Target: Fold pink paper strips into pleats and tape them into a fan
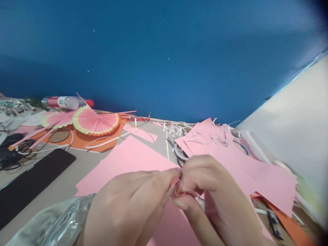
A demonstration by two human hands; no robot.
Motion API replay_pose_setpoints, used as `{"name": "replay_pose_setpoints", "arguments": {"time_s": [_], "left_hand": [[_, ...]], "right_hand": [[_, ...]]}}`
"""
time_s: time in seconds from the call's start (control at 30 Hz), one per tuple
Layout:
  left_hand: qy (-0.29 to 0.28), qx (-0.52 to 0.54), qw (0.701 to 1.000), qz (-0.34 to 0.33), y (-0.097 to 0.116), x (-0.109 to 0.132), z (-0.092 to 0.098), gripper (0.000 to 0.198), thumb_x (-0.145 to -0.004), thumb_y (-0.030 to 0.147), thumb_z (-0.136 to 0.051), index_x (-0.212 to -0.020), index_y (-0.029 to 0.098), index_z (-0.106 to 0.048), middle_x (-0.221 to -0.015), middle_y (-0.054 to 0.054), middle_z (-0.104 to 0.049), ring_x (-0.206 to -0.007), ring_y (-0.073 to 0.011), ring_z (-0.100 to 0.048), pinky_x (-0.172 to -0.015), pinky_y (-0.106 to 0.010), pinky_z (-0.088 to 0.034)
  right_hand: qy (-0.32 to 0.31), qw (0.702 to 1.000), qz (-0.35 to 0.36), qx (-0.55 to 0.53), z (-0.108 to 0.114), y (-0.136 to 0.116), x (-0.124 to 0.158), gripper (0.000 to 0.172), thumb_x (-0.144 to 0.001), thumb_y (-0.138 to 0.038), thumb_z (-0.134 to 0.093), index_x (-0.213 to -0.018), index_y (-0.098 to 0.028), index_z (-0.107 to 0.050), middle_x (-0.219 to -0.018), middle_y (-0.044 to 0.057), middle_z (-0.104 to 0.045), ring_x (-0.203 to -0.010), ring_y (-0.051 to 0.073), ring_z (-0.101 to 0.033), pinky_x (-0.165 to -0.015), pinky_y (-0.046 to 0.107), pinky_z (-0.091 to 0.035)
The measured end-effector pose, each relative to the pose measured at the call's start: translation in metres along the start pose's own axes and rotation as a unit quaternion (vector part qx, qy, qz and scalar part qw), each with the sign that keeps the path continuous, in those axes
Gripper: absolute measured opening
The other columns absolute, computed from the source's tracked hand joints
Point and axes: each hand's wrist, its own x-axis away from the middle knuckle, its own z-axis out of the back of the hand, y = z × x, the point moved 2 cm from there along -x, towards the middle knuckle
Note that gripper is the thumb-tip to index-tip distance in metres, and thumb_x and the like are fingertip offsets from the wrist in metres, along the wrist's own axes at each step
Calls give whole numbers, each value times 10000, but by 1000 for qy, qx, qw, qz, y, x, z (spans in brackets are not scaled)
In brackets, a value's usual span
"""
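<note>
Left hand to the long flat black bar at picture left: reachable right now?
Probably yes: nothing visible lies on the long flat black bar, and grey tabletop adjoins it. But the left hand is pinching a small curled pink piece, so it may need to let go first.

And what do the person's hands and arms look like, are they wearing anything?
Both the left hand and right hand are bare, without gloves. A pale grey-green sleeve shows at the left wrist, with a clear, shiny wrist covering. No right sleeve shows.
</note>
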Motion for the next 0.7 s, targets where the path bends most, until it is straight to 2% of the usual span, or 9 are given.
{"name": "replay_pose_setpoints", "arguments": {"time_s": [0.3,0.53,0.7], "left_hand": [[2,-3,1000,-8,3,0,0,170,-877,112,-383,-896,226,-508,-627,53,-602,-546,-121,-605,-499,-216,-450],[9,6,1000,-17,2,-4,-1,176,-856,81,-396,-845,206,-520,-642,53,-629,-569,-102,-616,-530,-187,-463],[-7,1,1000,6,-4,-2,-2,180,-866,104,-397,-856,214,-539,-666,55,-655,-601,-106,-636,-559,-177,-487]], "right_hand": [[5,1000,-3,-11,-1,-1,1,122,-777,-116,-615,-790,-195,-524,-727,-26,-573,-711,98,-537,-676,221,-481],[-11,999,-41,-19,-5,1,0,107,-799,-168,-615,-754,-198,-524,-704,-35,-573,-704,98,-545,-677,222,-465],[-17,999,-46,-13,-4,1,0,46,-826,-209,-585,-800,-198,-549,-739,-14,-594,-703,112,-564,-673,237,-471]]}}
